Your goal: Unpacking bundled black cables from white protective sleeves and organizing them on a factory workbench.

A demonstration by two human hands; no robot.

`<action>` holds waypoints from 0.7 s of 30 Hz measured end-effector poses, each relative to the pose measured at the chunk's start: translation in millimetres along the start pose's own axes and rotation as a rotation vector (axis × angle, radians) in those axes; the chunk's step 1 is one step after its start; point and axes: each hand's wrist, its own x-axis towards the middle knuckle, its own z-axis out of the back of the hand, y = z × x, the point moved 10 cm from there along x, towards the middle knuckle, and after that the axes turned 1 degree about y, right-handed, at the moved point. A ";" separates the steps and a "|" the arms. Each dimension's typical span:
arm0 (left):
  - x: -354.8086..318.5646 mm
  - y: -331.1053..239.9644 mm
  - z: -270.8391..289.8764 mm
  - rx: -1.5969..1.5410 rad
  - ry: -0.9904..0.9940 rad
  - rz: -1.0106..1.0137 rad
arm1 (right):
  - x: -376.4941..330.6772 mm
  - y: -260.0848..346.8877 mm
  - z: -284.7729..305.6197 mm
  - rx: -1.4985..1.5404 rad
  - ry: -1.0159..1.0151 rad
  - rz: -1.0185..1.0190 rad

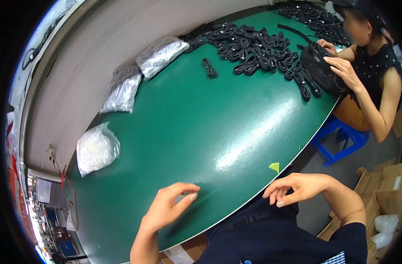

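Observation:
My left hand (170, 206) hovers over the near part of the green table (174, 123), thumb and fingers apart, with nothing between them. My right hand (300, 188) is held just off the table's near edge, above my lap. Its fingers are loosely bent and apart, and no object shows in it. A small yellow-green piece of tape (274, 167) sticks to the table edge beside that hand. Farther off, a single coiled black cable (209, 68) lies apart from a large heap of bundled black cables (253, 46).
At the right, a person (377, 66) on a blue stool (341, 138) handles a black mesh bag (322, 68). Silvery plastic packs (123, 89) and a white plastic bag (97, 148) line the wall side. Cardboard boxes (377, 193) stand on the floor at right.

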 end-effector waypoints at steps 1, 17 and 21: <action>14.1 -1.2 10.0 0.109 -0.016 -0.057 | 3.9 2.7 5.8 0.011 -0.081 0.043; 309.8 115.7 227.9 0.904 -0.811 0.050 | -28.1 40.1 108.3 -1.058 -1.204 0.225; 335.1 113.8 243.9 1.027 -0.861 0.157 | -34.9 34.3 108.6 -1.046 -1.225 0.159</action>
